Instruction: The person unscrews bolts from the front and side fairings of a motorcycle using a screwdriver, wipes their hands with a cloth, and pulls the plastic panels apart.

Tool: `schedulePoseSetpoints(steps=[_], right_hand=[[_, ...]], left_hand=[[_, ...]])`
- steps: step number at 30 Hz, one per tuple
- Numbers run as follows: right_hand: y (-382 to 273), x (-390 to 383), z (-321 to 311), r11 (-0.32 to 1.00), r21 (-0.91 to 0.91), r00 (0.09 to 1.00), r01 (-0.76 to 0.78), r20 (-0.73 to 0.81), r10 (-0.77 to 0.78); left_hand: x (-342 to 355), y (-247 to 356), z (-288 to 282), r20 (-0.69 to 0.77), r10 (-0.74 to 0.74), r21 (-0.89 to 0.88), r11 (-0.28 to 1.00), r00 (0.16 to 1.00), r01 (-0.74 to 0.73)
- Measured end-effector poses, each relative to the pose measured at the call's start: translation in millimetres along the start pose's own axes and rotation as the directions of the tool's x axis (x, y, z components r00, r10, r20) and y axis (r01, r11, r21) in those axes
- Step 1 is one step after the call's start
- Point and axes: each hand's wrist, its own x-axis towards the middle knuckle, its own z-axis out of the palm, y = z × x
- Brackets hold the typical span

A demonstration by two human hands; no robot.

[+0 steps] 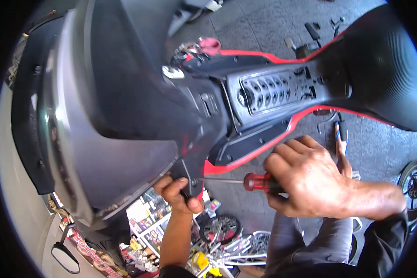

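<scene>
A scooter with black and red bodywork stretches across the head view. My right hand point(308, 180) is wrapped round the handle of a screwdriver point(257, 181), red where it shows. Its metal shaft points left, and the tip meets the black side panel point(195, 173) at or beside a screw hole. Just left of that spot, my left hand point(178, 193) pinches the panel's lower edge between thumb and curled fingers. The scooter's large dark front cover point(130, 162) lies directly above and left of this hand.
The scooter's black seat point(386, 69) is at the right, beyond the ribbed centre section point(268, 92). Below stand a wheel point(220, 229), shelves with small goods point(153, 222) and yellow parts point(201, 262). A mirror point(65, 257) hangs at lower left. Grey tiles point(250, 23) cover the floor.
</scene>
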Motion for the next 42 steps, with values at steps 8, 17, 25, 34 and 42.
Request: schedulePoseSetpoints(steps=[8,17,25,34,42], right_hand=[[-32,-100,164,0.862,0.494,0.954,-0.118,-0.183,0.236],[-19,-19,243,0.499,0.847,0.795,-0.185,-0.169,0.583],[8,55,230,0.393,0.878,0.835,-0.272,0.013,0.549],[1,66,227,0.316,0.869,0.757,-0.381,0.097,0.646],[21,63,228,0.350,0.880,0.854,-0.321,0.109,0.509]], left_hand=[[-109,113,1,0.295,-0.561,-0.621,0.503,0.774,0.601],[-130,-22,19,0.260,-0.893,-0.646,0.122,0.368,0.753],[-41,-73,-6,-0.029,-0.162,-0.390,0.910,0.986,0.138],[-8,-76,-12,0.118,-0.052,-0.358,0.929,0.992,0.091],[-7,-73,-25,0.191,-0.036,-0.355,0.929,0.981,0.103]])
